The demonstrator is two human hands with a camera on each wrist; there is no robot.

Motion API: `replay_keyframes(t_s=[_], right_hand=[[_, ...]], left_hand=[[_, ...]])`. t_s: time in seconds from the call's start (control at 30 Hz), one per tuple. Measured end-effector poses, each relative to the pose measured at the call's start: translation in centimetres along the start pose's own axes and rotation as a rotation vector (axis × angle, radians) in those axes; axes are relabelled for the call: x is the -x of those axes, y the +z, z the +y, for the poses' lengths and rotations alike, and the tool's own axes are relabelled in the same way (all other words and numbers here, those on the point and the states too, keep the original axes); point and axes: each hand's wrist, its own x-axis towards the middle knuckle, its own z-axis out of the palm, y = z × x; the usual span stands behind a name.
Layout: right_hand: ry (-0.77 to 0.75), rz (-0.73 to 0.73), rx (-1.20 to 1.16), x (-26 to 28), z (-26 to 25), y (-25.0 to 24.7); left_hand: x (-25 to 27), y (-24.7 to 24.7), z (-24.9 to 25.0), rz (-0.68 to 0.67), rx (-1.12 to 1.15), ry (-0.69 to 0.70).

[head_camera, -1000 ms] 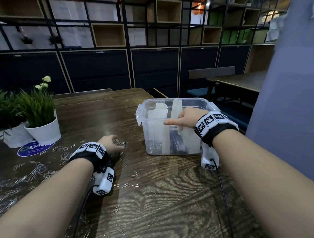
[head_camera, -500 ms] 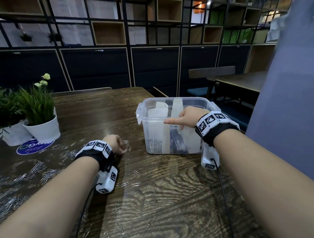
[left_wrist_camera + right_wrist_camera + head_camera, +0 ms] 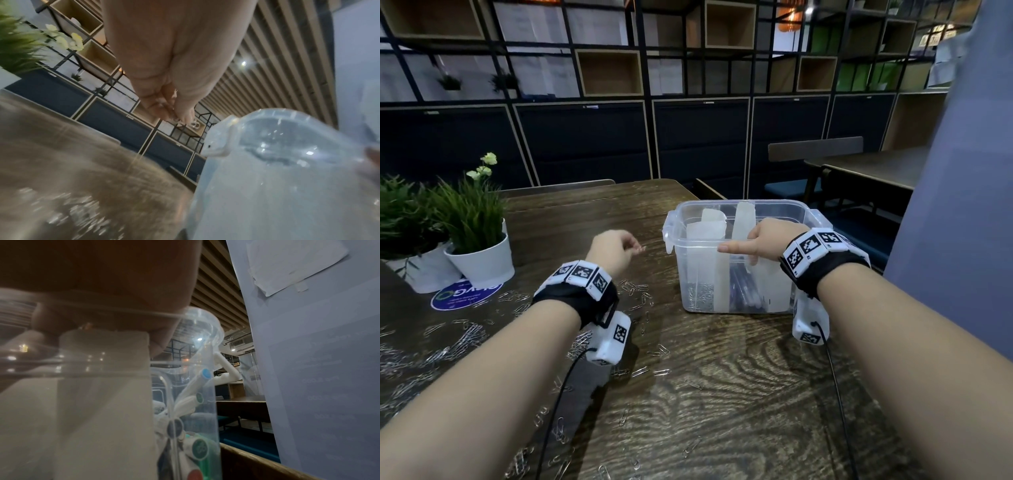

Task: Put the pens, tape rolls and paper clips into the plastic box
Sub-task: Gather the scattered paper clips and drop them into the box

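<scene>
Left hand (image 3: 610,253), centre-left of frame, raised above the table (image 3: 722,394), fingertips (image 3: 180,116) pinching paper clips (image 3: 194,124) just beside the plastic box (image 3: 784,209). Right hand (image 3: 760,240) grips the box's near rim, forefinger straight along it. Pens (image 3: 197,386) inside. Loose clips (image 3: 462,337) lower left.

Box (image 3: 739,294) top open betw dividers (image 3: 705,236); right hand (image 3: 767,238) on rim.

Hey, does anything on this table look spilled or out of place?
Yes. Loose paper clips lie scattered across the wooden table, left of and in front of the plastic box, some around the potted plant, though a batch already sits inside the box.
</scene>
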Motion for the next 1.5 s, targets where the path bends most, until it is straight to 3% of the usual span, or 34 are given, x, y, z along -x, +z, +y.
replay_keyframes(t_s=[0.17,0.23,0.33,0.47,0.63,0.73,0.83,0.93,1.17,1.3,1.4,1.5], right_hand=[[-0.004,0.008,0.008,-0.1,0.0,0.1],[-0.003,0.009,0.005,-0.1,0.1,0.2],[0.002,0.009,0.008,-0.1,0.0,0.2],[0.010,0.000,0.013,-0.2,0.1,0.2],[-0.004,0.008,0.008,-0.3,0.2,0.3],[0.003,0.006,0.004,-0.4,0.3,0.3],[0.005,0.004,0.010,-0.5,0.3,0.3],[0.003,0.009,0.002,-0.7,0.4,0.4],[0.001,0.019,0.010,-0.7,0.4,0.4],[0.002,0.030,0.027,-0.8,0.4,0.5],[0.002,0.021,0.031,-0.8,0.4,0.5],[0.000,0.026,0.023,-0.8,0.4,0.5]], left_hand=[[-0.6,-1.6,4.6,0.229,0.180,0.124],[-0.4,-1.3,6.4,0.206,0.238,0.177],[-0.5,-0.1,7.9,0.040,0.194,0.248],[-1.4,0.8,6.8,0.011,0.061,0.248],[-1.3,-0.1,4.6,0.112,0.156,0.246],[-1.3,0.2,1.5,0.142,0.143,0.094],[-1.2,1.9,-2.6,0.016,0.041,-0.086],[-0.8,3.8,-5.0,-0.160,-0.083,-0.179],[-1.1,5.9,-6.1,-0.461,-0.292,-0.202],[-1.5,6.2,-5.5,-0.615,-0.299,-0.174],[-1.4,6.0,-5.3,-0.631,-0.310,-0.142],[-1.0,5.5,-5.0,-0.561,-0.294,-0.076]])
